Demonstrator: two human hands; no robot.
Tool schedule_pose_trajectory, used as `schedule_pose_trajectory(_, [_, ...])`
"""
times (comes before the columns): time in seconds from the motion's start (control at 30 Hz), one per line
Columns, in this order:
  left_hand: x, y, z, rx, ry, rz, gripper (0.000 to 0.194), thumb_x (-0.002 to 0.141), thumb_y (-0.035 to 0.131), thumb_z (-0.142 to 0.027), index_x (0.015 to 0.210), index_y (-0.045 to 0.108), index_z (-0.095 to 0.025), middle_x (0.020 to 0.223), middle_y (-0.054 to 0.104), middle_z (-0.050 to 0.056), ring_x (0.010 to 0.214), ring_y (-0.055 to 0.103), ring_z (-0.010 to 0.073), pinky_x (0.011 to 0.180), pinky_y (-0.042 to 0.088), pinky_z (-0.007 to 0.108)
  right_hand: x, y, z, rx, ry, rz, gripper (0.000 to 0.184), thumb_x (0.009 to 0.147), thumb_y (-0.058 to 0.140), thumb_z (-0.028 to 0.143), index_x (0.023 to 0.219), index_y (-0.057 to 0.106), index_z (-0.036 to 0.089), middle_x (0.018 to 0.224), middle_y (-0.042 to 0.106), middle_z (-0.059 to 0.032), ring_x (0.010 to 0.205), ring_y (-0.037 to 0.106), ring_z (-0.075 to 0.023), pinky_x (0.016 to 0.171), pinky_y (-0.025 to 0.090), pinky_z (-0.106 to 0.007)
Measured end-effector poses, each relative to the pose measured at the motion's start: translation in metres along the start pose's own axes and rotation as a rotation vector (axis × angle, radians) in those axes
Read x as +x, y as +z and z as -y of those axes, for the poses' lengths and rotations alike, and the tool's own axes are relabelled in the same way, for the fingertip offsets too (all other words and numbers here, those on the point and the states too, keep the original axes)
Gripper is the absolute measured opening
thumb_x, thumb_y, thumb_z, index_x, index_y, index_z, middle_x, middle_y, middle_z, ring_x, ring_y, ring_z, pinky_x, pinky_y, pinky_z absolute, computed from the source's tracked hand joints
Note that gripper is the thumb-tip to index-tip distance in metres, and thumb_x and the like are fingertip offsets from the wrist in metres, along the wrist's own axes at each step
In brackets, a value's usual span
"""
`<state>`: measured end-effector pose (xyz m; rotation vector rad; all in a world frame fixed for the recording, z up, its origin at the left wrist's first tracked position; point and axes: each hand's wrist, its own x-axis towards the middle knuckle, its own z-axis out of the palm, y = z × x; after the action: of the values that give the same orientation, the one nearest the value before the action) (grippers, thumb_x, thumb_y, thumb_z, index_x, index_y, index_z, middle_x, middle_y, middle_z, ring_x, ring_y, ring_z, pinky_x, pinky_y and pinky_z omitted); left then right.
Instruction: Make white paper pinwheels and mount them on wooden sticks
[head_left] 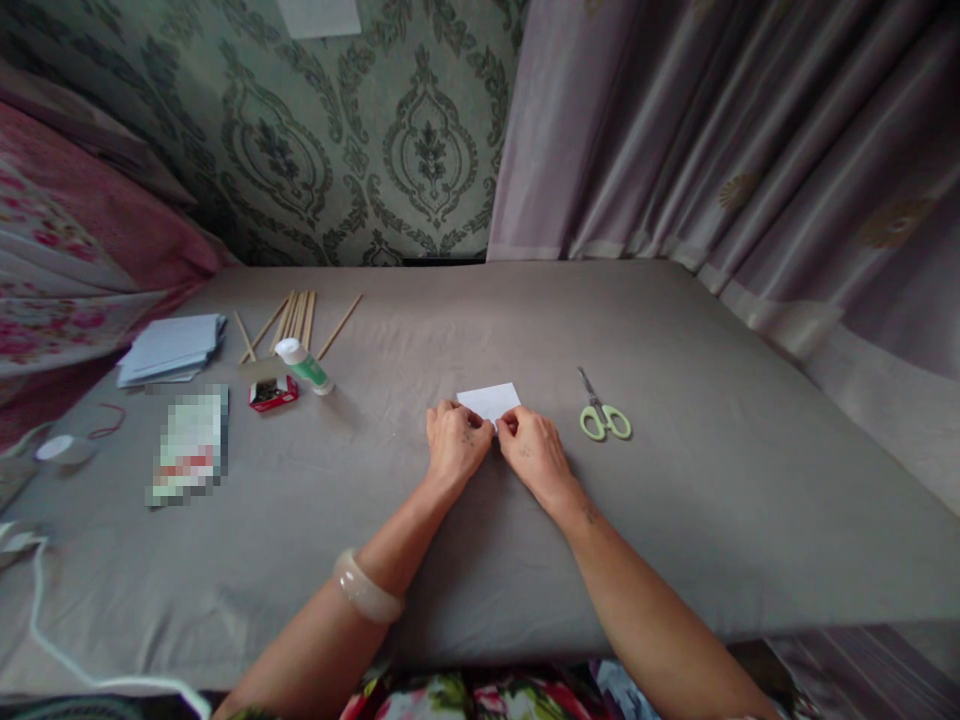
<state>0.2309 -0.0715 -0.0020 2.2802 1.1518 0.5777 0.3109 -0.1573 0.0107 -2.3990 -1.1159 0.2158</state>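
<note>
A small white piece of paper lies on the grey cloth in front of me. Its near edge is pinched by my left hand and my right hand, whose fingertips almost meet at its middle. My fingers cover the paper's near corners, so any fold there is hidden. To the right of my right hand rests a pair of scissors with pale green handles, blades pointing away from me. A pale bangle circles my left forearm.
At the left are a stack of paper, several wooden sticks, a green-and-white glue stick, a small red box and a blurred packet. A white cable runs along the near left edge. Curtains hang at the right.
</note>
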Motion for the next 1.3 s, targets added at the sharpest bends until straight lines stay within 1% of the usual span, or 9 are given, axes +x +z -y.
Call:
schedule_pose_trajectory(0.23, [0.000, 0.000, 0.000, 0.002, -0.015, 0.028, 0.015, 0.070, 0.059, -0.025, 0.063, 0.068, -0.016, 0.084, 0.063, 0.011, 0.086, 0.052, 0.0244, 0.083, 0.041, 0.041, 0.001, 0.000, -0.001, 0.001, -0.009, 0.017, 0.016, 0.087, 0.049, 0.021, 0.089, 0.065, 0.017, 0.088, 0.071, -0.0096, 0.082, 0.065, -0.0204, 0.071, 0.041, -0.027])
schedule_pose_trajectory(0.37, [0.000, -0.001, -0.001, 0.021, -0.023, 0.043, 0.016, 0.070, 0.058, -0.025, 0.065, 0.069, -0.015, 0.086, 0.064, 0.010, 0.088, 0.053, 0.0239, 0.086, 0.040, 0.040, 0.002, 0.000, -0.003, 0.011, -0.047, 0.012, 0.019, 0.088, 0.047, 0.020, 0.092, 0.065, 0.017, 0.089, 0.070, -0.0093, 0.081, 0.064, -0.0196, 0.073, 0.041, -0.027])
schedule_pose_trajectory(0.57, [0.000, -0.004, -0.005, 0.059, -0.041, 0.081, 0.019, 0.072, 0.055, -0.024, 0.072, 0.072, -0.014, 0.090, 0.065, 0.011, 0.092, 0.055, 0.0220, 0.088, 0.039, 0.035, 0.004, -0.004, -0.003, -0.022, -0.108, -0.007, 0.028, 0.087, 0.043, 0.014, 0.104, 0.065, 0.017, 0.097, 0.065, -0.0106, 0.090, 0.061, -0.0184, 0.077, 0.041, -0.025])
schedule_pose_trajectory(0.73, [-0.001, -0.006, -0.006, 0.072, -0.027, 0.084, 0.019, 0.073, 0.056, -0.024, 0.072, 0.072, -0.014, 0.090, 0.065, 0.011, 0.091, 0.055, 0.0227, 0.090, 0.038, 0.037, -0.001, -0.013, 0.004, -0.165, -0.097, 0.027, 0.031, 0.091, 0.040, 0.019, 0.110, 0.064, 0.023, 0.100, 0.061, -0.0084, 0.083, 0.061, -0.0178, 0.069, 0.041, -0.026])
schedule_pose_trajectory(0.83, [-0.001, -0.007, -0.007, 0.066, -0.029, 0.086, 0.018, 0.073, 0.057, -0.024, 0.071, 0.072, -0.014, 0.089, 0.065, 0.011, 0.091, 0.055, 0.0235, 0.089, 0.039, 0.037, -0.004, -0.019, 0.006, -0.271, -0.118, 0.072, 0.034, 0.092, 0.038, 0.019, 0.113, 0.063, 0.026, 0.104, 0.058, -0.0083, 0.077, 0.060, -0.0169, 0.064, 0.039, -0.027])
schedule_pose_trajectory(0.93, [-0.001, -0.007, -0.007, 0.059, -0.031, 0.091, 0.018, 0.073, 0.057, -0.024, 0.071, 0.072, -0.014, 0.090, 0.065, 0.011, 0.092, 0.054, 0.0240, 0.089, 0.039, 0.037, -0.004, -0.026, 0.003, -0.365, -0.206, 0.086, 0.034, 0.093, 0.037, 0.017, 0.111, 0.064, 0.026, 0.103, 0.056, -0.0092, 0.079, 0.057, -0.0173, 0.066, 0.037, -0.028])
schedule_pose_trajectory(1.07, [-0.001, -0.005, -0.004, 0.053, -0.013, 0.084, 0.019, 0.074, 0.057, -0.026, 0.071, 0.072, -0.015, 0.090, 0.064, 0.011, 0.093, 0.053, 0.0240, 0.089, 0.038, 0.037, 0.005, -0.033, -0.006, -0.452, -0.420, 0.064, 0.028, 0.092, 0.041, 0.016, 0.102, 0.067, 0.022, 0.100, 0.056, -0.0098, 0.088, 0.053, -0.0203, 0.075, 0.035, -0.031])
schedule_pose_trajectory(1.17, [-0.001, -0.003, -0.002, 0.050, -0.003, 0.083, 0.020, 0.074, 0.056, -0.026, 0.071, 0.072, -0.015, 0.089, 0.063, 0.011, 0.092, 0.054, 0.0236, 0.088, 0.038, 0.036, 0.014, -0.036, -0.015, -0.502, -0.562, 0.065, 0.025, 0.092, 0.043, 0.017, 0.099, 0.066, 0.022, 0.099, 0.057, -0.0091, 0.088, 0.050, -0.0203, 0.073, 0.033, -0.030])
schedule_pose_trajectory(1.3, [-0.001, -0.002, -0.001, 0.046, -0.001, 0.079, 0.020, 0.074, 0.056, -0.027, 0.071, 0.072, -0.016, 0.089, 0.063, 0.011, 0.092, 0.054, 0.0236, 0.088, 0.039, 0.036, 0.025, -0.038, -0.026, -0.553, -0.722, 0.045, 0.021, 0.092, 0.046, 0.018, 0.100, 0.065, 0.022, 0.096, 0.057, -0.0075, 0.086, 0.048, -0.0195, 0.072, 0.030, -0.030])
